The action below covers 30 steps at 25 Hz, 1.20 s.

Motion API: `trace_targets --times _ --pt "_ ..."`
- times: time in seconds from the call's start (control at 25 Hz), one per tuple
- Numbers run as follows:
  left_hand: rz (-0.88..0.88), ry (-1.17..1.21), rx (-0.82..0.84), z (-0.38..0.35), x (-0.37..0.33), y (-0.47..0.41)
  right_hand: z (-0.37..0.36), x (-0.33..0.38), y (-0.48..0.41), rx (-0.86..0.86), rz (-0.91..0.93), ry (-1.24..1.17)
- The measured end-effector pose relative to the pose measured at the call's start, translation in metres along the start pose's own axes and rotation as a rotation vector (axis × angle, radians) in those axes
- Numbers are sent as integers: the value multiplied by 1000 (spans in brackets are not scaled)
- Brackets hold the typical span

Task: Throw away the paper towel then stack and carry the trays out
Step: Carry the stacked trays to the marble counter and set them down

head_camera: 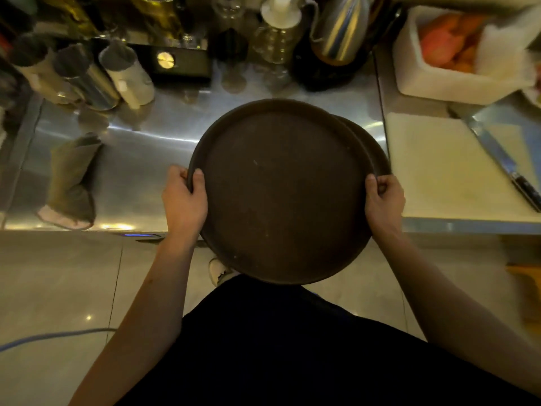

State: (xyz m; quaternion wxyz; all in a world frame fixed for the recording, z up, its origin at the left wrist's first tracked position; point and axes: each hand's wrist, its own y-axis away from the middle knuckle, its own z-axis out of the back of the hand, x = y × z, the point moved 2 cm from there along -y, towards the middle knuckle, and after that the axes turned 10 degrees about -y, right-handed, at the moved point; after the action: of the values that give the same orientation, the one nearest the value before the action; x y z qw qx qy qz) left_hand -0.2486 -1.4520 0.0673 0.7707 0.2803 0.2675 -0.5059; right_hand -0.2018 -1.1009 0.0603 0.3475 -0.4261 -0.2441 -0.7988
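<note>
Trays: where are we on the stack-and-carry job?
Stacking looks done: the top tray sits on a second tray whose rim peeks out at the right, slightly offset. In hand: the left hand and right hand grip opposite rims, at the edge of the steel counter. No paper towel visible. Left: carrying them out.

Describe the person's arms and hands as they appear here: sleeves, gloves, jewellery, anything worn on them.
Both forearms are bare up to the frame's lower edge, with no sleeves showing. The left hand and right hand wear no gloves, and no rings, watch or bracelets are visible on the fingers or wrists. The only clothing in view is a dark garment on the body, between the arms.
</note>
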Motion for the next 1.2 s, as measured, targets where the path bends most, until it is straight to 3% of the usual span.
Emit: trace_targets --times 0.24,0.48,1.2 --pt "-66 -71 99 -68 -54 62 89 -63 -15 -46 -45 -73" --pt "-100 -142 85 -89 -79 95 119 -94 -28 -28 -75 -84" --pt "-100 -283 127 -132 -69 1 68 -79 -97 -5 -81 106"
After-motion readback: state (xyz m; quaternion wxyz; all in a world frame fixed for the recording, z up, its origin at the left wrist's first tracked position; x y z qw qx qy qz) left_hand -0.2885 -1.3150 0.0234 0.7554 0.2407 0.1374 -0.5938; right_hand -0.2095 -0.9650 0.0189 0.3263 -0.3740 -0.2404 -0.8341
